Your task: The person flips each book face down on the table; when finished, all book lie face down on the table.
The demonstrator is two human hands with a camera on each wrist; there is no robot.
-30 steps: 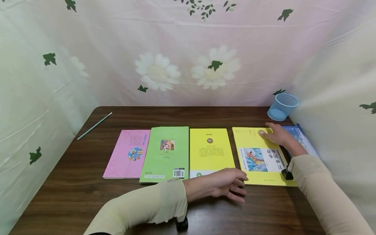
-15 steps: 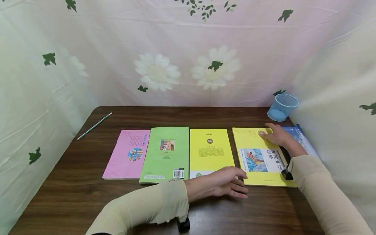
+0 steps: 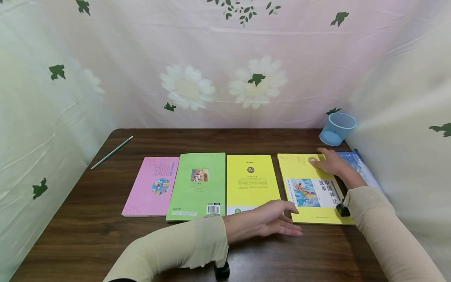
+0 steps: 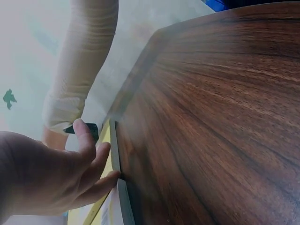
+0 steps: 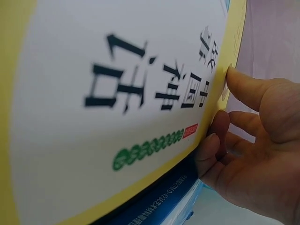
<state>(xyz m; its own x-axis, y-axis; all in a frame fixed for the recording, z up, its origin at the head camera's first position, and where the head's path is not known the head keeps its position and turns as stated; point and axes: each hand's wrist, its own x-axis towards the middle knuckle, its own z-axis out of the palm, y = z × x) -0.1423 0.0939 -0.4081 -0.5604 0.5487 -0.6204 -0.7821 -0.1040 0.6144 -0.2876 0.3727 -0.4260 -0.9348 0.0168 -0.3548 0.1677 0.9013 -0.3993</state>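
My right hand (image 3: 332, 161) grips the far right edge of a yellow book (image 3: 305, 192) with a picture and large dark characters on its cover. In the right wrist view, the thumb (image 5: 246, 88) lies on the cover and curled fingers are at the side edge. My left hand (image 3: 273, 219) has loosely extended fingers at the near left corner of that book. Its wrist overlaps a second yellow book (image 3: 251, 176), which lies back cover up. A blue book (image 3: 357, 164) lies at the far right, partly hidden by my right hand and arm.
To the left lie a green book (image 3: 197, 192) and a pink book (image 3: 146, 196), side by side on the dark wooden table (image 3: 81, 223). A thin pencil-like stick (image 3: 112, 152) lies at the back left. A blue cup (image 3: 337, 129) stands at the back right, near the curtain.
My left hand has shifted slightly right, its fingers straighter and closer to the book's corner. The right hand keeps its place, and the head view has shifted a little.
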